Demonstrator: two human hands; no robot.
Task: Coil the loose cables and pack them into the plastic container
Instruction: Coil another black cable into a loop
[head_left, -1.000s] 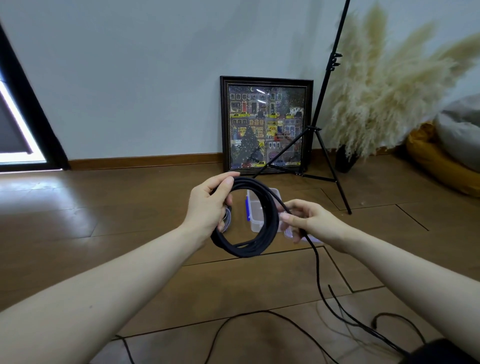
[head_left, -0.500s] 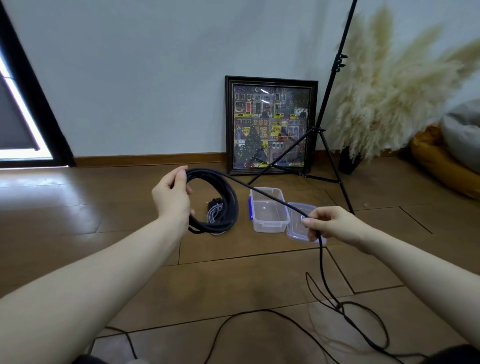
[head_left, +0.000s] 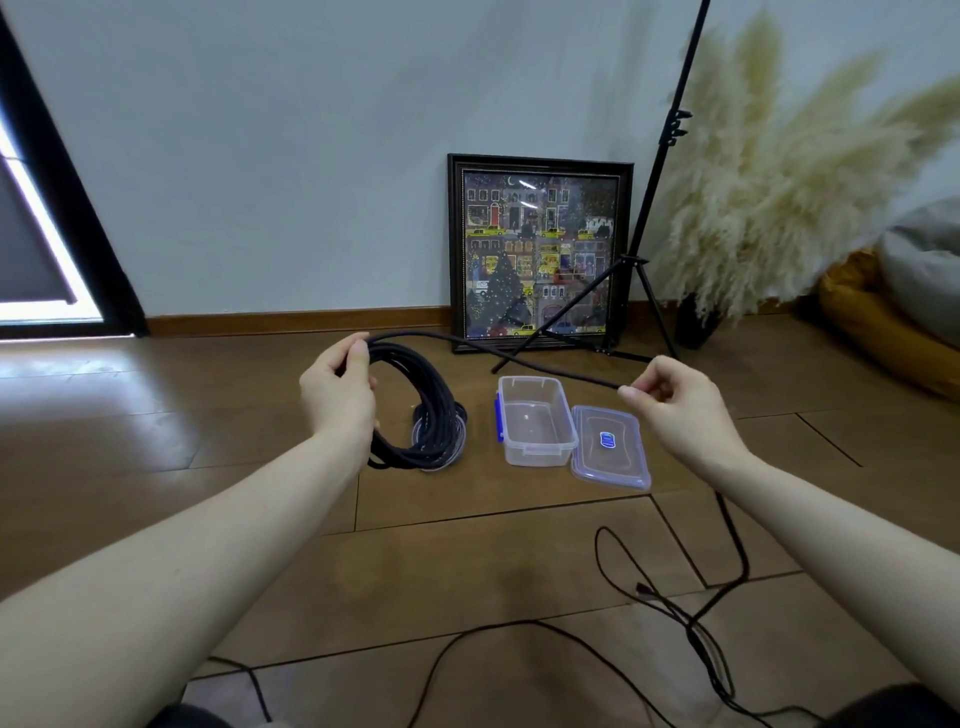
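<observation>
Between our two hands a black cable (head_left: 519, 356) runs taut. Our left hand (head_left: 340, 395) curls its fingers (head_left: 358, 358) round the top of the coil (head_left: 415, 415), whose loops hang below that grip, above the floor. Our right hand (head_left: 675, 405) pinches the free strand at its fingertips (head_left: 631, 391), the other fingers loosely bent. Below that pinch the slack drops to the floor (head_left: 467, 561) and trails loose. Just under the stretched strand, on the floor, stands the open box (head_left: 537, 421) with its lid (head_left: 610, 452) beside it. We judge we are mid-coil: one more loop is being measured out. Next, we reckon, the right hand should carry its strand across to the left fingers, which must open slightly to take it without dropping the loops. Much cable remains loose.
</observation>
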